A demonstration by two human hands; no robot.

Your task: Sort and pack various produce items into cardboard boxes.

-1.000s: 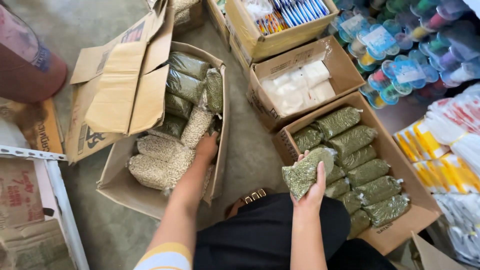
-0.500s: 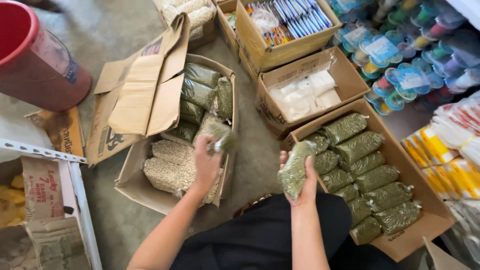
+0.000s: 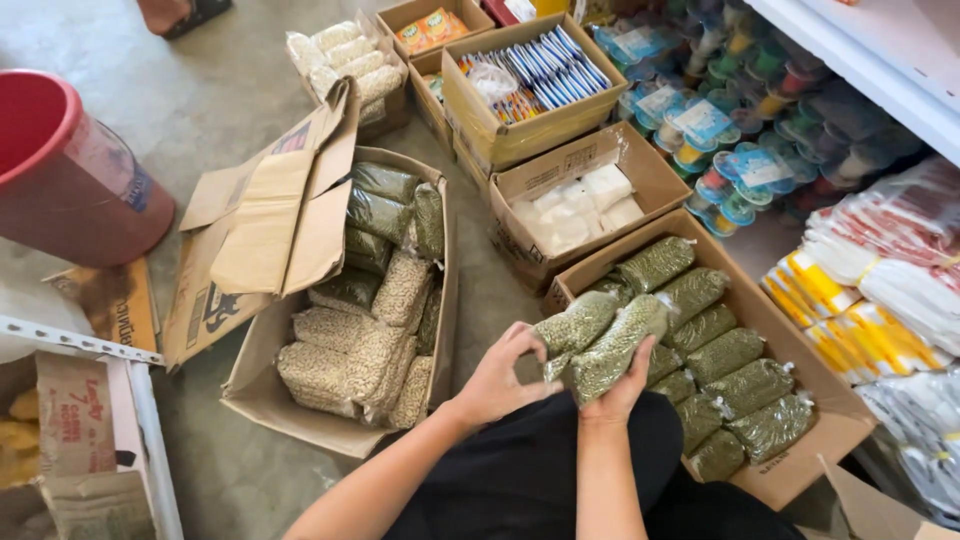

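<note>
Your right hand (image 3: pixel 612 392) grips a clear bag of green beans (image 3: pixel 618 345) from underneath, fingers curled up around its lower end, so the bag stands tilted above the near left corner of the cardboard box of green bean bags (image 3: pixel 822 442) on the floor to your right. A second bag of green beans (image 3: pixel 574 323) leans against the first on its left side, touching it. Your left hand (image 3: pixel 497 380) is half curled, thumb and fingers bent toward each other at the lower end of that second bag; the fingertips appear to touch it, but you cannot tell whether they have a firm hold.

Inside the right box, more green bean bags lie in two rows running from the near left corner toward the far right corner.

To your left, a bigger open carton (image 3: pixel 262 392) holds bags of pale beans (image 3: pixel 345 355) in its near half and darker green bags (image 3: pixel 380 212) at its far end; its flaps (image 3: pixel 270 215) are folded out over the left edge. A red bucket (image 3: pixel 70 175) stands on the concrete floor (image 3: pixel 220 80) well beyond that carton's left side. Past the green bean box sits a smaller box of white packets (image 3: pixel 575 205), and behind that a box of blue-striped packets (image 3: pixel 545 70). Along the right, stacked plastic cups with lids (image 3: pixel 720 150) and yellow-and-white packages (image 3: pixel 850 300) fill the space under a white shelf (image 3: pixel 880 70).
</note>
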